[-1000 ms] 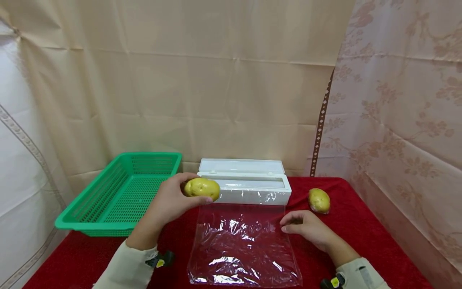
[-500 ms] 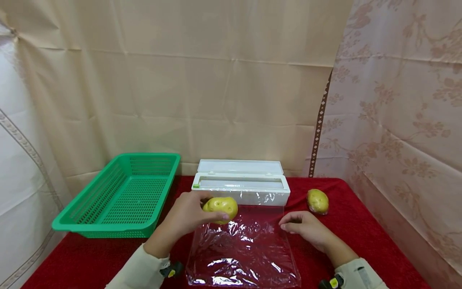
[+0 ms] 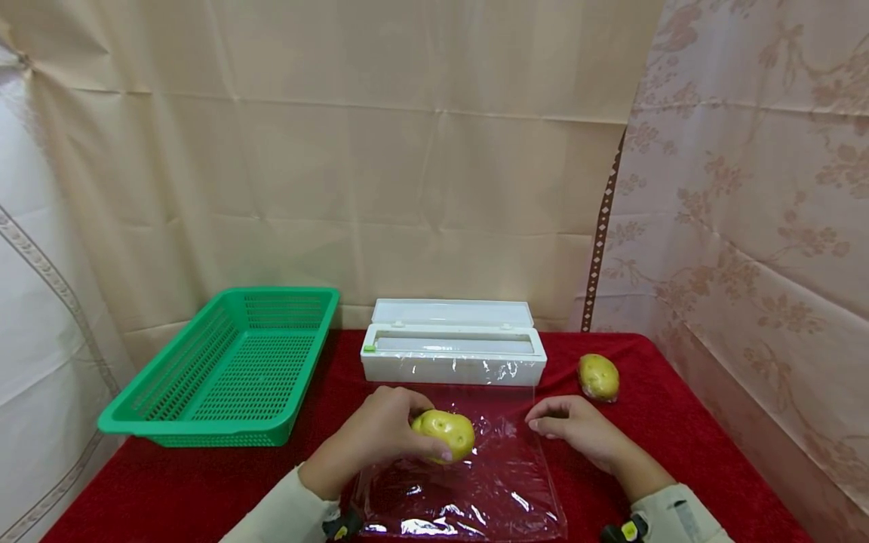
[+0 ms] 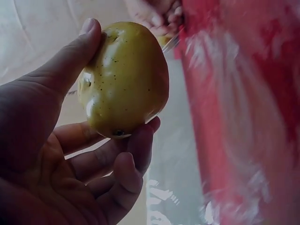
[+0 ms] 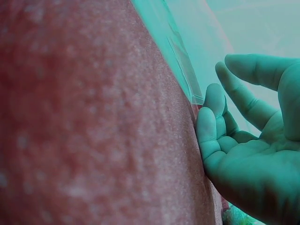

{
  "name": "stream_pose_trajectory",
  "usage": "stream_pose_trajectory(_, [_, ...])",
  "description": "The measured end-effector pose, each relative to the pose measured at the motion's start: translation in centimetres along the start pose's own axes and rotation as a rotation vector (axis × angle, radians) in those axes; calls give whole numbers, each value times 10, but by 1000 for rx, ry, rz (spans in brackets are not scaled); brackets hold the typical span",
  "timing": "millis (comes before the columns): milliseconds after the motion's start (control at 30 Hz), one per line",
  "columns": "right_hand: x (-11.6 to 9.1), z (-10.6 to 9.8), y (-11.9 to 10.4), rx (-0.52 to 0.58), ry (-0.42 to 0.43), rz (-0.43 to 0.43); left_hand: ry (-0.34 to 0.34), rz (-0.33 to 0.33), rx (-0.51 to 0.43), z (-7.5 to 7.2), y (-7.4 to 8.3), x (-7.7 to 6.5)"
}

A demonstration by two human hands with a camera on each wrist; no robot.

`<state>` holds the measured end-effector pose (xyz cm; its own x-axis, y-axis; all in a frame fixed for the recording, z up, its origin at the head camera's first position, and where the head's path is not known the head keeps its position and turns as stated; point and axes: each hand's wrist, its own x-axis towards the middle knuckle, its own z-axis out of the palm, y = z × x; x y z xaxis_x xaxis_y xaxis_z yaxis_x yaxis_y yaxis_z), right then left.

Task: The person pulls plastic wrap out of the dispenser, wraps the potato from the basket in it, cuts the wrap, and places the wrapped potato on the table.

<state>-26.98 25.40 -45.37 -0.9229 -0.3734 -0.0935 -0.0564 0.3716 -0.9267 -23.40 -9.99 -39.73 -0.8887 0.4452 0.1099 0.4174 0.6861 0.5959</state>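
My left hand grips a yellow potato between thumb and fingers, over a sheet of cling film. In the left wrist view the potato shows dark specks and a glossy skin. The clear cling film lies spread on the red cloth, running out from a white dispenser box with its lid raised. At the film's right edge my right hand rests on the cloth, fingers loosely bent. Nothing sits between the thumb and fingers of that right hand in the right wrist view.
A green plastic basket stands at the left. Another potato, with film around its lower part, lies at the right behind my right hand. Red cloth covers the table, and a beige curtain hangs behind.
My left hand has carried the potato right and toward me, from in front of the dispenser to over the middle of the film. The right hand has stayed in place.
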Motion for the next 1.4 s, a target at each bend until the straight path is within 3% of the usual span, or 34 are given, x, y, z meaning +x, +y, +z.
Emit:
stream_pose_trajectory(467, [-1, 1, -1, -4, 5, -5, -68, -45, -7, 25, 6, 1])
stream_pose_trajectory(800, [-1, 0, -3, -26, 15, 14, -116, -5, -43, 34, 4, 4])
stream_pose_trajectory(1400, [-2, 2, -4, -20, 13, -11, -89, -21, 3, 41, 0, 4])
